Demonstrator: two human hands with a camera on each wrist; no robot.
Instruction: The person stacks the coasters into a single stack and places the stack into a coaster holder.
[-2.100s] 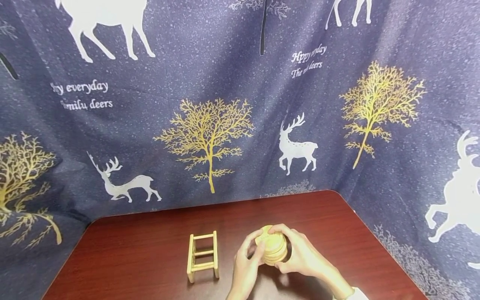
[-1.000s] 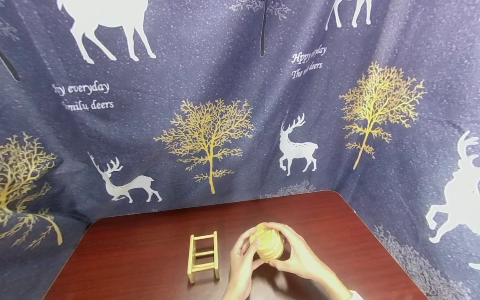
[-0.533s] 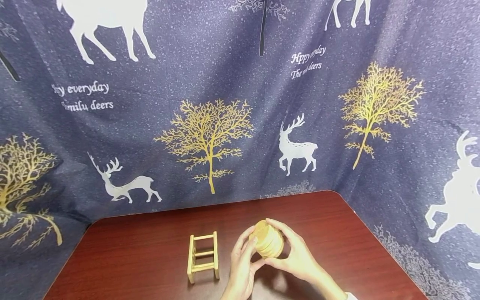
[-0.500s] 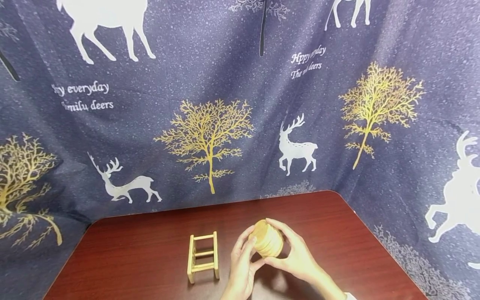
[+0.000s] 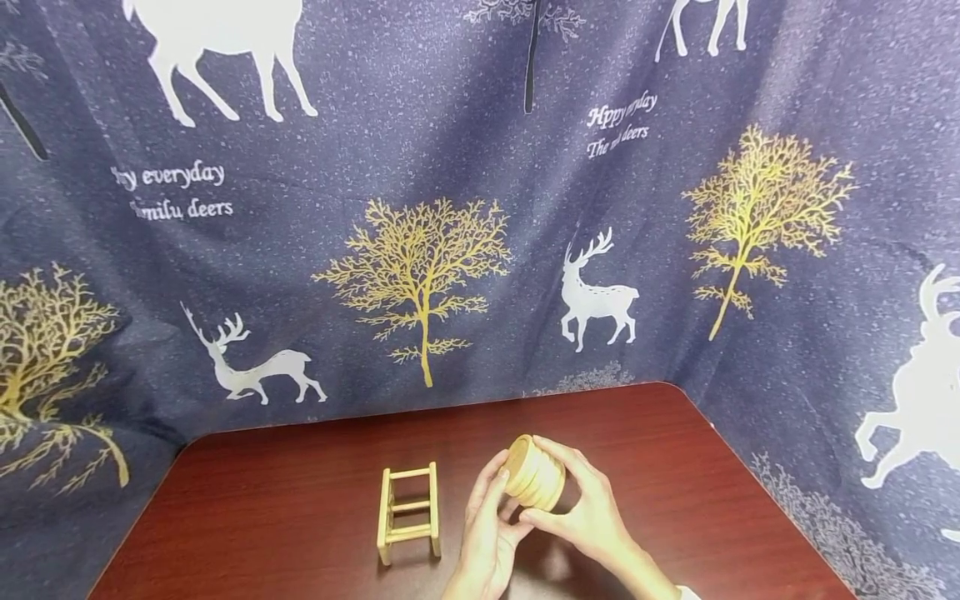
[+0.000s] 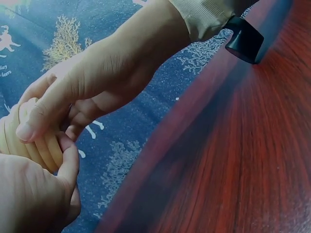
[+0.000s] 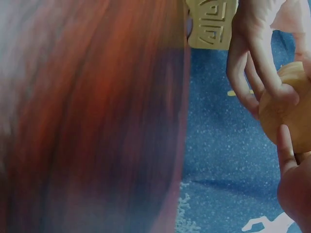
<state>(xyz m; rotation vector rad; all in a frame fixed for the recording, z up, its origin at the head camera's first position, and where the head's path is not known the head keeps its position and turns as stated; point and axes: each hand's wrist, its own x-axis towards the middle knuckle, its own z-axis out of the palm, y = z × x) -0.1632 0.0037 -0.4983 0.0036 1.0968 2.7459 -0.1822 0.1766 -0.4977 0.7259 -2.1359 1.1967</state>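
Both hands hold a tilted stack of round wooden coasters (image 5: 538,475) above the table. My left hand (image 5: 486,537) grips its left side, thumb near the rim of the facing end. On the right side, my right hand (image 5: 596,508) has its fingers over the top and its thumb below. The left wrist view shows the stacked edges of the coasters (image 6: 36,141) between the two hands. One flat round face (image 7: 286,114) appears in the right wrist view, with fingertips on it. A small wooden rack (image 5: 409,532) stands on the table left of the hands.
The dark red wooden table (image 5: 300,500) has its back edge against a blue curtain (image 5: 480,150) printed with deer and trees. A carved pattern shows on the rack's side panel (image 7: 209,24) in the right wrist view.
The hands have tipped the coaster stack from nearly upright toward the left and raised it slightly. Its end face now points more to the left. The rack has stayed in place.
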